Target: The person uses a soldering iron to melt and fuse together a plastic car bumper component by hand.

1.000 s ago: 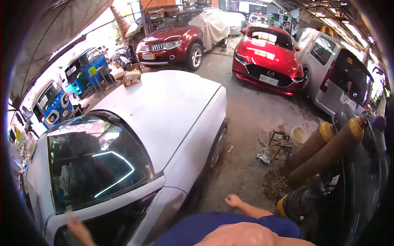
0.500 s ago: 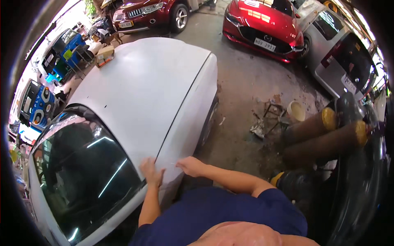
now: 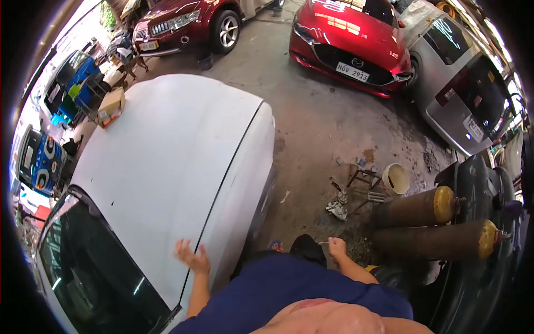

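Note:
The white car (image 3: 167, 145) fills the left side, its hood and fender parted by a dark seam (image 3: 222, 178). My left hand (image 3: 192, 256) hovers over the hood beside this seam, fingers spread, holding nothing. Out to the right, away from the car, my right hand (image 3: 337, 247) is closed. A thin pale strip (image 3: 323, 242) pokes out from its fingers; its material is too small to make out. The car's dark windshield (image 3: 94, 273) is at lower left.
A cardboard box (image 3: 112, 104) rests on the hood's far left corner. Right of me lie two brown gas cylinders (image 3: 409, 211), a small stool (image 3: 364, 177) and a pale bucket (image 3: 395, 179). A red car (image 3: 350, 44), a maroon car (image 3: 186, 25) and a silver van (image 3: 461, 83) stand beyond.
My right hand has swung right, away from the fender, with the thin strip. My left hand has lifted and spread its fingers. The view has shifted as I moved forward along the car.

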Demonstrator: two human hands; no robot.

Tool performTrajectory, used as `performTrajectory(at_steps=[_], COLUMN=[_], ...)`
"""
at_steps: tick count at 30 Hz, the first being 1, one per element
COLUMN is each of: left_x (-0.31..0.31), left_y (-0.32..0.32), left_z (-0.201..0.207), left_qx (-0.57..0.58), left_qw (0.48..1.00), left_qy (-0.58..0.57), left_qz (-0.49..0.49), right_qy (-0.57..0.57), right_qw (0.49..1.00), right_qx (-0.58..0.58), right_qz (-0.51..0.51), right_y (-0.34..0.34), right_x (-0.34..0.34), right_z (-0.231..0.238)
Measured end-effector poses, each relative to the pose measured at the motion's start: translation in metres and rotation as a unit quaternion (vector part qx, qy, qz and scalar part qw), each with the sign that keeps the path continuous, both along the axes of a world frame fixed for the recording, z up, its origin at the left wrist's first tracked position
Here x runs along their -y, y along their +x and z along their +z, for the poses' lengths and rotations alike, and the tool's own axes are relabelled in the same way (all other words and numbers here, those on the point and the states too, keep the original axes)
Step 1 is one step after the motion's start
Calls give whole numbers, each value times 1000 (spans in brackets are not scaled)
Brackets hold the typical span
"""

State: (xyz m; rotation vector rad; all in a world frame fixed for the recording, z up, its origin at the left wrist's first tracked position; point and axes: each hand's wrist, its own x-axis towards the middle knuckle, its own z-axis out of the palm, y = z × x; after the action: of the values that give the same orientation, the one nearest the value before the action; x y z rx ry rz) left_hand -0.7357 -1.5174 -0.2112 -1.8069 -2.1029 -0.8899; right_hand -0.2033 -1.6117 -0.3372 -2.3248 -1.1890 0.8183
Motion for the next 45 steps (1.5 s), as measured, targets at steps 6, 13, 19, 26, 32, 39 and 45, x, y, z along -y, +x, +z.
performTrajectory(at_steps=[6, 13, 19, 26, 32, 39, 45], left_x=[-206, -244, -224, -322, -475, -708, -785], left_y=[191, 273, 219, 276, 345, 467, 630], left_z=[38, -106, -186, -178, -201, -166, 41], left_qx=[129, 287, 179, 192, 145, 305, 647], left_qw=[949, 856, 652, 626, 630, 782, 585], left_qy=[-4, -379, -711, -738, -721, -492, -442], left_qz=[-289, -204, -193, -165, -250, -231, -207], right_qy=[-165, -137, -53, -104, -198, -15, 316], right_qw=[947, 976, 985, 991, 977, 945, 848], right_qx=[-181, 4, -165, 27, 58, -315, -396], right_qz=[-209, -168, 2, -85, 62, -83, 153], right_y=[87, 156, 228, 261, 314, 328, 199], right_x=[22, -80, -216, -328, -356, -541, -799], right_z=[-20, -69, -36, -22, -61, -1, 147])
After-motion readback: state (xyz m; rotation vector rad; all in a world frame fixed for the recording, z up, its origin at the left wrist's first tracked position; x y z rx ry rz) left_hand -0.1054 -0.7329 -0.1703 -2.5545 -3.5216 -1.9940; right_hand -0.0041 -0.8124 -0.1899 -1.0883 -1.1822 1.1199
